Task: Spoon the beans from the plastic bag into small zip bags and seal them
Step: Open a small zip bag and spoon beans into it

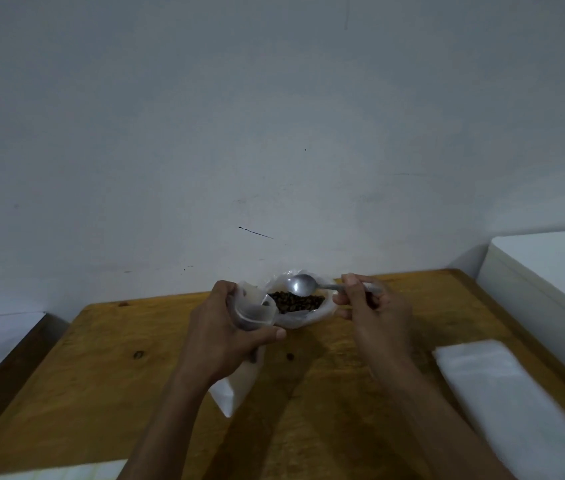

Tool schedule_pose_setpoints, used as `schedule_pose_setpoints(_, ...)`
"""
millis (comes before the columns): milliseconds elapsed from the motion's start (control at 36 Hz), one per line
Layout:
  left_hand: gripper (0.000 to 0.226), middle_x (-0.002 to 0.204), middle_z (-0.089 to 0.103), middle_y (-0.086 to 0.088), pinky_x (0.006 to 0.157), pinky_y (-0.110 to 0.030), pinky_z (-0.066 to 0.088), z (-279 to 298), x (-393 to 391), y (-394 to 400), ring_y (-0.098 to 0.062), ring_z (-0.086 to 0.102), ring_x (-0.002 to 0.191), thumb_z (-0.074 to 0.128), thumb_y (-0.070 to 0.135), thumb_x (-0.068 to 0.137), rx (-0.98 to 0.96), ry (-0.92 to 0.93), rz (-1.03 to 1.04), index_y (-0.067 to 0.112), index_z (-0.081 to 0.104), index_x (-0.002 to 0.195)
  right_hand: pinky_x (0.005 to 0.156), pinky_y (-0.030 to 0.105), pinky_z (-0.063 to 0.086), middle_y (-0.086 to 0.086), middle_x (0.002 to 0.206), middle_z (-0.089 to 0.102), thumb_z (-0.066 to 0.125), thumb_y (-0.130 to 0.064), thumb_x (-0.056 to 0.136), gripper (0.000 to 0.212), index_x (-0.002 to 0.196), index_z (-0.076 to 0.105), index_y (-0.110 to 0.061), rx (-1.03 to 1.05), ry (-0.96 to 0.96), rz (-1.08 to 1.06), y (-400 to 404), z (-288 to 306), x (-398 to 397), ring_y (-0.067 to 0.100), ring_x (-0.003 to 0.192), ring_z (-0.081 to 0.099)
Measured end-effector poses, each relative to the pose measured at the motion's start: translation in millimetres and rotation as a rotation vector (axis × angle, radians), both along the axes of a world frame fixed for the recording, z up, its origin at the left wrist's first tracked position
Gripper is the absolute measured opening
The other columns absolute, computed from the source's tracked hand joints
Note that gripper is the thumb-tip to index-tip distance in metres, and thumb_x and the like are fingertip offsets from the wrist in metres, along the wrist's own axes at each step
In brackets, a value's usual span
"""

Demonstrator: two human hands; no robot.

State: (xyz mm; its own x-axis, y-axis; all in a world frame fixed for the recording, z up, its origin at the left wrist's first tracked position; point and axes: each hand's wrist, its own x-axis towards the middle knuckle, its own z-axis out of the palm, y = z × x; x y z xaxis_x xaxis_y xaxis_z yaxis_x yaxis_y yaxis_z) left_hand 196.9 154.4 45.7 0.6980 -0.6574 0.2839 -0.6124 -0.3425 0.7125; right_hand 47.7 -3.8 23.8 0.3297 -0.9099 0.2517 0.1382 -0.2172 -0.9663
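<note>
My left hand (229, 330) grips a small clear zip bag (253, 308) with its mouth held open, its lower end hanging below my palm. Just right of it sits the plastic bag (303, 315) with dark beans (296, 302) inside, at the far edge of the wooden table (118, 375). My right hand (371, 306) pinches the handle of a metal spoon (300, 285). The spoon's bowl hovers over the beans and looks empty.
A stack of clear flat bags (516, 403) lies on the table's right side. A white box-like object (551, 271) stands beyond the right edge. A single bean (289, 357) lies on the wood. A pale sheet (59, 472) shows at the near left edge.
</note>
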Motion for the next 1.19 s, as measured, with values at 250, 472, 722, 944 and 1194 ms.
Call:
schedule_pose_setpoints(250,0.091,0.103,0.053,0.026,0.062,-0.009,0.043,-0.1,-2.4,5.6,0.009,0.053,0.093,0.079,0.069,0.041,-0.122,0.015,0.010,0.027,0.050,0.116,0.074,0.036,0.062,-0.005,0.079,0.076,0.061,-0.031,0.099,0.013,0.094,0.073,-0.029,-0.032,0.132,-0.029,-5.5,-16.5,7.0,0.005,0.074,0.073)
schedule_pose_setpoints(472,0.090,0.102,0.063,0.011,0.072,-0.029,0.060,-4.9,-1.3,10.6,0.000,0.062,0.097,0.086,0.068,0.043,-0.330,0.072,0.011,0.029,0.049,0.116,0.071,0.033,0.058,-0.008,0.079,0.076,0.060,-0.031,0.100,0.018,0.091,0.075,-0.026,-0.063,0.154,-0.054,-4.8,-17.7,5.9,0.010,0.078,0.073)
schedule_pose_setpoints(722,0.089,0.106,0.062,0.007,0.072,-0.021,0.054,-2.2,-6.3,11.5,-0.003,0.061,0.100,0.086,0.064,0.044,-0.401,0.063,0.006,0.028,0.048,0.117,0.077,0.031,0.059,-0.010,0.079,0.077,0.063,-0.027,0.098,0.012,0.093,0.075,-0.026,0.051,0.135,-0.009,-8.7,-19.1,5.3,0.005,0.080,0.074)
schedule_pose_setpoints(944,0.090,0.106,0.057,-0.001,0.057,-0.022,0.057,6.7,-12.9,13.9,0.003,0.061,0.091,0.095,0.050,0.048,-0.382,0.133,0.000,0.021,0.047,0.119,0.070,0.021,0.051,-0.005,0.106,0.071,0.064,-0.032,0.097,0.019,0.112,0.072,-0.026,0.102,0.302,0.009,-6.5,-18.1,5.7,0.012,0.100,0.066)
schedule_pose_setpoints(1194,0.079,0.108,0.060,0.001,0.056,-0.013,0.053,16.7,-17.5,9.8,0.008,0.066,0.081,0.084,0.032,0.054,-0.554,0.396,-0.021,0.018,0.046,0.121,0.074,0.003,0.047,-0.019,0.116,0.064,0.070,-0.021,0.091,0.041,0.130,0.062,-0.032,-0.358,0.401,0.312,34.4,31.3,-5.7,-0.012,0.106,0.056)
